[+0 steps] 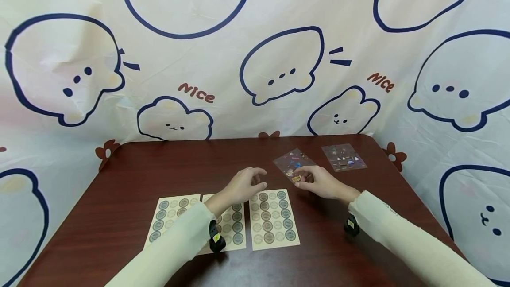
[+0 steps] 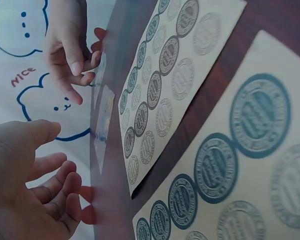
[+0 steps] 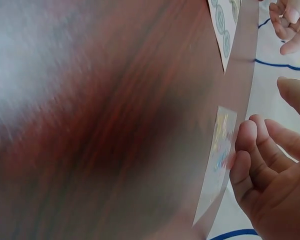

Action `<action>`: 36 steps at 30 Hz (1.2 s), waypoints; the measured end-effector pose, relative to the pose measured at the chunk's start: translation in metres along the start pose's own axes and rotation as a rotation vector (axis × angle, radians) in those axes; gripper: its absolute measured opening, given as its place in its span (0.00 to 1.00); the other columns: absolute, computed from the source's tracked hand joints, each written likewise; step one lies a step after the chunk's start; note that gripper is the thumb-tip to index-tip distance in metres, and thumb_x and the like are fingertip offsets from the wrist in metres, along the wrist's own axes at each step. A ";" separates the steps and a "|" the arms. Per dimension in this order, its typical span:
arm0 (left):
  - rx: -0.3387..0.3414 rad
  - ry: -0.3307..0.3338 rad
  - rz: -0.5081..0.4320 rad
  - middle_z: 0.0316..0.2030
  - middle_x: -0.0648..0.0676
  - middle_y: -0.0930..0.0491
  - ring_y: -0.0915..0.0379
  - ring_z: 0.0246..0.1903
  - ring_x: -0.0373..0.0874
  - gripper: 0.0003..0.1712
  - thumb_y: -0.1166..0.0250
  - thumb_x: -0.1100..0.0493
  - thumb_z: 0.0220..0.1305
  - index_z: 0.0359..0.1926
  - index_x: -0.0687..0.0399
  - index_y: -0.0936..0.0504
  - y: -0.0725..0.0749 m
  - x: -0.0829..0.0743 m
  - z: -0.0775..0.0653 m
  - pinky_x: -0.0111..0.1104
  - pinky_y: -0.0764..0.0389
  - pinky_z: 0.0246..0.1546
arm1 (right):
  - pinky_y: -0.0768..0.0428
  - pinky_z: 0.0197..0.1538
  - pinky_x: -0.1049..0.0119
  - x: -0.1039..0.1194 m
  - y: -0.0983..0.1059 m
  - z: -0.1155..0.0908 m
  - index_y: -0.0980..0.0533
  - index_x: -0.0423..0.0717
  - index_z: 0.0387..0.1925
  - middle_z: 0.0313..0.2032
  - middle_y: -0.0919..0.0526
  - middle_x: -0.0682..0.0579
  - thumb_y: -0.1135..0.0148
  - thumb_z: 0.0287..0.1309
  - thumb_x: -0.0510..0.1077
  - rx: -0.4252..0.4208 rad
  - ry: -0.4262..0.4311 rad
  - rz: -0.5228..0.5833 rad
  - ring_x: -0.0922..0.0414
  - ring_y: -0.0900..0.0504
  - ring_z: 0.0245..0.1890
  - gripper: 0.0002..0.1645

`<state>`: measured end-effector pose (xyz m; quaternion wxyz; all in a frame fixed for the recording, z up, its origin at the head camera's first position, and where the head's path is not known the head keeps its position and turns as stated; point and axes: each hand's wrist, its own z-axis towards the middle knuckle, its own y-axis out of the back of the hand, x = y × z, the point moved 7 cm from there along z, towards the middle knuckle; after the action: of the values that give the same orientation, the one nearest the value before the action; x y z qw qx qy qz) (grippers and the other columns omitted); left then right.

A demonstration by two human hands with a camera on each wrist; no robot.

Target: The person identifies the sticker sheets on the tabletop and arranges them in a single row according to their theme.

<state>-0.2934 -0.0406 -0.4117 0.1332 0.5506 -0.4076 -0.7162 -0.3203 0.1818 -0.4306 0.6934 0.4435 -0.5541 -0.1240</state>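
Observation:
Three cream sheets of round seal stickers lie side by side on the table: the left sheet (image 1: 163, 211), the middle sheet (image 1: 237, 227) and the right sheet (image 1: 272, 216). My left hand (image 1: 243, 185) hovers over the top of the middle and right sheets, fingers relaxed, thumb apart, holding nothing. Beyond the right sheet is a clear sheet of small colourful stickers (image 1: 292, 160). Over its near right edge hangs my right hand (image 1: 320, 183), its fingers loosely bent. In the right wrist view its thumb stands away from the fingertips (image 3: 246, 135), with nothing between them.
A second clear sticker sheet (image 1: 344, 157), with small shiny pieces, lies at the back right of the dark red-brown table (image 1: 191, 163). A cartoon-printed white cloth (image 1: 227, 118) hangs behind the table and along its sides. My left forearm covers part of the left and middle sheets.

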 end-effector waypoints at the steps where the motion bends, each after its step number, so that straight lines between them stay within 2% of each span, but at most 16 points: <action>1: -0.001 -0.001 -0.003 0.39 0.53 0.21 0.29 0.33 0.41 0.21 0.37 0.58 0.71 0.63 0.55 0.22 0.000 0.000 0.002 0.34 0.26 0.35 | 0.22 0.31 0.66 -0.001 0.002 0.001 0.24 0.39 0.62 0.33 0.18 0.53 0.34 0.66 0.45 -0.005 -0.003 -0.001 0.58 0.22 0.29 0.26; 10: 0.010 0.007 0.027 0.42 0.53 0.22 0.29 0.34 0.42 0.22 0.38 0.56 0.72 0.63 0.57 0.22 -0.015 0.009 0.016 0.35 0.27 0.36 | 0.24 0.30 0.66 -0.013 0.013 0.010 0.26 0.34 0.63 0.34 0.20 0.48 0.36 0.66 0.42 -0.041 -0.044 0.004 0.57 0.24 0.28 0.27; 15: 0.031 0.018 0.048 0.46 0.55 0.22 0.29 0.38 0.44 0.22 0.38 0.55 0.73 0.64 0.57 0.23 -0.020 0.006 0.022 0.38 0.26 0.39 | 0.23 0.31 0.65 -0.018 0.017 0.015 0.25 0.34 0.62 0.35 0.20 0.48 0.36 0.66 0.43 -0.043 -0.066 -0.026 0.57 0.23 0.29 0.27; 23: 0.007 0.020 0.222 0.47 0.53 0.21 0.25 0.43 0.44 0.23 0.37 0.54 0.72 0.64 0.54 0.22 -0.014 0.000 0.040 0.38 0.22 0.44 | 0.22 0.32 0.64 -0.032 0.028 0.027 0.25 0.39 0.62 0.36 0.19 0.47 0.35 0.67 0.46 -0.058 -0.137 -0.060 0.56 0.23 0.28 0.26; 29: 0.027 0.029 0.266 0.51 0.55 0.20 0.22 0.49 0.48 0.24 0.37 0.54 0.72 0.65 0.55 0.23 -0.016 -0.001 0.047 0.42 0.20 0.50 | 0.21 0.33 0.64 -0.041 0.034 0.033 0.25 0.37 0.63 0.40 0.18 0.44 0.35 0.67 0.47 -0.078 -0.170 -0.118 0.56 0.22 0.31 0.27; 33: 0.042 0.042 0.317 0.58 0.58 0.22 0.23 0.57 0.52 0.25 0.38 0.53 0.73 0.67 0.54 0.25 -0.021 0.000 0.052 0.45 0.21 0.58 | 0.17 0.44 0.56 -0.046 0.037 0.038 0.25 0.38 0.62 0.49 0.18 0.40 0.36 0.67 0.45 -0.069 -0.192 -0.173 0.51 0.20 0.40 0.26; 36: 0.041 0.050 0.361 0.61 0.58 0.23 0.25 0.61 0.54 0.27 0.38 0.52 0.73 0.69 0.54 0.27 -0.023 0.000 0.057 0.46 0.22 0.61 | 0.19 0.55 0.48 -0.049 0.038 0.041 0.26 0.37 0.63 0.56 0.20 0.37 0.35 0.66 0.43 -0.055 -0.209 -0.209 0.47 0.20 0.50 0.27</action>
<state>-0.3382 -0.0007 -0.4251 0.2583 0.4886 -0.5111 -0.6582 -0.3862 0.2169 -0.4345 0.6270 0.4644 -0.5705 -0.2563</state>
